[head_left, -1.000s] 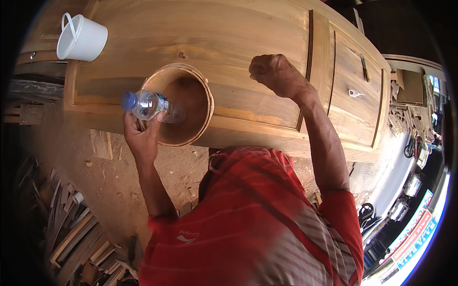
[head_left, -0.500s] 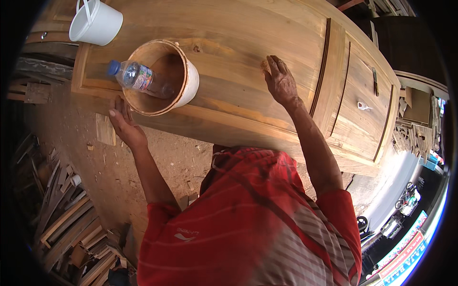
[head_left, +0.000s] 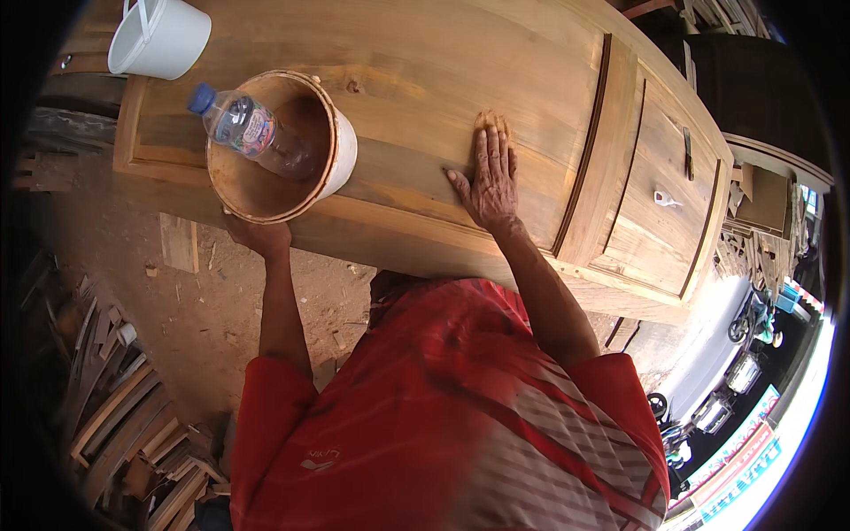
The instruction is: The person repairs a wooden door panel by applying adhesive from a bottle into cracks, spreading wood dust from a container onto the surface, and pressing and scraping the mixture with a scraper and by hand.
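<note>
My right hand point(head_left: 496, 181) lies flat on a wooden door panel point(head_left: 416, 115), thumb out to the left and fingers stretched away from me. Under its fingertips is a small orange-brown wad point(head_left: 492, 119), perhaps cloth or sponge. My left hand point(head_left: 259, 235) is at the near side of a stained white bucket point(head_left: 343, 157), up against its lower rim edge; the bucket hides its fingers. Leaning in the bucket is a clear plastic bottle point(head_left: 282, 152) with a blue cap and coloured label, its cap beyond the left rim.
A smaller white pail point(head_left: 168, 40) stands at the far left of the panel. On the right part lie a dark-handled tool point(head_left: 688, 152) and a small white item point(head_left: 664, 198). Scrap wood point(head_left: 133, 416) is piled at the lower left. Vehicles stand outside at right.
My left hand has moved from beside the bucket to its near side, its fingers now behind it. My right hand has turned and drawn nearer, its fingertips now over the wad.
</note>
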The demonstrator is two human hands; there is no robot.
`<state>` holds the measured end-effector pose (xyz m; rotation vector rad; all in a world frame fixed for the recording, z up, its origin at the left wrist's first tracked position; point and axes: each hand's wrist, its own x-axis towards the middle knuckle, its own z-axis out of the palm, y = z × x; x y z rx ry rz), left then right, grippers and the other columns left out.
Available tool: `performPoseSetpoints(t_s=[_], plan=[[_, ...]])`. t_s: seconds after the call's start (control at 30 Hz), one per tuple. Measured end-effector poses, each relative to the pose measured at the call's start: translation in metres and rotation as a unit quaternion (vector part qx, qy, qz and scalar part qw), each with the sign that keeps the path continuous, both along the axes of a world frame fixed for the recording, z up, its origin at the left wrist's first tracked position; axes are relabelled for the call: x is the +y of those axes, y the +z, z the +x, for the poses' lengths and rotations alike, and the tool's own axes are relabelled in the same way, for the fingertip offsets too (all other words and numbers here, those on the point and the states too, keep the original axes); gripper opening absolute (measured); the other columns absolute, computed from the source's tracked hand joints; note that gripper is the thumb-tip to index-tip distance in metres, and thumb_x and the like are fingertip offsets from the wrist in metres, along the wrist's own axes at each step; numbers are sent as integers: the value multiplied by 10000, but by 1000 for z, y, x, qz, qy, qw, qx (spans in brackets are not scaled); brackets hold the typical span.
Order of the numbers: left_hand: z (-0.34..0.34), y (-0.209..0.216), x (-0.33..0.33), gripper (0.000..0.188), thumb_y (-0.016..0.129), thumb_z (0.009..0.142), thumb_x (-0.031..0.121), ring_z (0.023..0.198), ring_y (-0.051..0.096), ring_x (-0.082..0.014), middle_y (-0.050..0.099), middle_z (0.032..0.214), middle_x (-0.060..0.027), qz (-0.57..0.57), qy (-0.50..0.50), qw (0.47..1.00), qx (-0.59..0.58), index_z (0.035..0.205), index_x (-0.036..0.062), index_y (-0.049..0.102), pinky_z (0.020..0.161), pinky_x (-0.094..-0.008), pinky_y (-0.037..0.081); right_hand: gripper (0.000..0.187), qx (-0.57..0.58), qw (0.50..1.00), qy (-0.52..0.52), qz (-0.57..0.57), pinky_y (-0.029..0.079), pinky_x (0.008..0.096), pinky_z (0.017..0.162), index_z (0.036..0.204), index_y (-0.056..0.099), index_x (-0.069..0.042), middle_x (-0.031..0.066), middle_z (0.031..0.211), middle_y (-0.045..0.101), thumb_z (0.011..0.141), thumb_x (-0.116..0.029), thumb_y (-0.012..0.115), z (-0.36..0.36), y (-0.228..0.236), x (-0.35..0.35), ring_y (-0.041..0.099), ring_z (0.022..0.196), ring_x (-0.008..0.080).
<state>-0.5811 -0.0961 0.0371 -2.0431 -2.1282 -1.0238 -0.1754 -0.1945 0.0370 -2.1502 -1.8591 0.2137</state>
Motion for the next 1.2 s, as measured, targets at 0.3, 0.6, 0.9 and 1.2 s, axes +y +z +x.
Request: performPoseSetpoints(t_s=[0.3,0.6,0.9,1.2], plan=[[-31,-47,-4,973,756,875,545,1456,392,-425,412,1569,-238,-96,35,993,54,1586,33,331,1167,-592,302,872,-3,999,33,-24,165,549,1290,1663,244,-32,192,1725,254,1043,-568,541,17,9,-8,207,1607,361],[-46,-65,-3,1056,734,875,612,1497,332,-413,320,1632,-272,-190,110,960,175,1621,19,278,1200,-567,277,827,-18,999,47,-22,192,561,1283,1644,299,-36,186,1705,307,1051,-567,525,38,4,-1,240,1595,366],[-51,-67,5,917,626,922,658,1467,379,-396,420,1588,-222,-212,148,945,201,1599,93,377,1155,-570,324,877,-13,999,13,-28,164,571,1291,1662,245,-29,192,1732,234,1052,-615,480,50,1,-1,198,1608,375],[-39,-45,23,869,615,932,645,1349,517,-448,510,1475,-265,-248,180,940,151,1538,44,447,1097,-586,420,920,12,999,-12,-40,145,569,1298,1676,205,-44,181,1746,193,1041,-661,458,57,6,-12,169,1616,379]])
